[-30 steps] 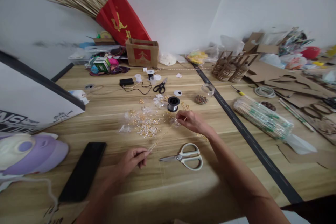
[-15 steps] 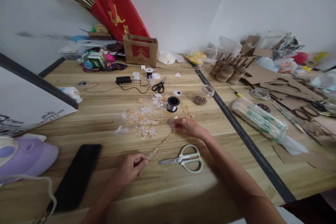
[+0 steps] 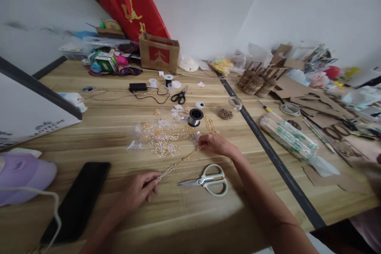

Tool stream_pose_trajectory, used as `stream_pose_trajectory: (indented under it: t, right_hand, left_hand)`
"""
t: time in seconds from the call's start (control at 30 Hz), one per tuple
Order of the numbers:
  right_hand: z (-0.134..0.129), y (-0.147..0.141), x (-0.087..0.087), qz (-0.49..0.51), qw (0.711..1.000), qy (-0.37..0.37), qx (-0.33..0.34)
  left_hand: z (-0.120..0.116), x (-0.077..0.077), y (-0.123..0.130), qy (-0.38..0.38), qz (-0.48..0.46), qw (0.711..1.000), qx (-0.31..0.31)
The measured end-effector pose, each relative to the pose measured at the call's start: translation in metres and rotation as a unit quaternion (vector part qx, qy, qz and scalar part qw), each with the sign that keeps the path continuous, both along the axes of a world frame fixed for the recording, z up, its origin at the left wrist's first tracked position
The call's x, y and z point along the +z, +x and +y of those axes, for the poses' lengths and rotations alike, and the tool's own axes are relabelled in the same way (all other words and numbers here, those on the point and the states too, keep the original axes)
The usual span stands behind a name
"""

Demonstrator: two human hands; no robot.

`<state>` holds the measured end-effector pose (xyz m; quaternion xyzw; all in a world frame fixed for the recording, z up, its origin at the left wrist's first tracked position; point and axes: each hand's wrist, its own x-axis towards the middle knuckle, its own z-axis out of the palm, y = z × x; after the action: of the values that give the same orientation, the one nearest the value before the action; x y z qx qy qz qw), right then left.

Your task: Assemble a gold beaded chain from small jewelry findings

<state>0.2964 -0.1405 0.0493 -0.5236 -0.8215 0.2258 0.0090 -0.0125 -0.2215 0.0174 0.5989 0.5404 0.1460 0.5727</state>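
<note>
A thin gold beaded chain [image 3: 181,161] stretches at a slant between my two hands. My left hand [image 3: 145,187] pinches its lower end between thumb and fingers. At the upper end my right hand [image 3: 214,144] has its fingers closed on the chain, where a small loop shows. White-handled scissors [image 3: 212,181] lie below my right hand, blades pointing left. Clear and gold beads [image 3: 165,145] are heaped beyond my left hand, among small plastic bags. Behind my right hand stand a spool of silver wire [image 3: 195,118] and another gold chain [image 3: 210,124].
A black phone [image 3: 77,202] lies at the left. Black-handled scissors [image 3: 179,95] and a dish of small brown beads [image 3: 226,114] are farther back. On the right, past a dark strip [image 3: 268,147], lie wrapped sticks [image 3: 288,135] and cardboard [image 3: 309,103].
My left hand has moved a little left and down, and the chain spans slightly farther. The view has shifted slightly; my right hand stays at the upper end.
</note>
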Motion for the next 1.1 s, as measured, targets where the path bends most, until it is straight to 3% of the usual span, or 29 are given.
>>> stream_pose_trajectory:
  t: [0.47,1.1]
  right_hand:
    - [-0.001,0.001,0.005,-0.012,1.0,-0.025,-0.005]
    - [-0.001,0.012,0.01,-0.058,0.998,0.002,-0.024]
  left_hand:
    - [0.002,0.007,-0.007,0.032,0.041,0.999,0.012]
    - [0.006,0.01,-0.013,0.031,0.099,0.995,-0.014]
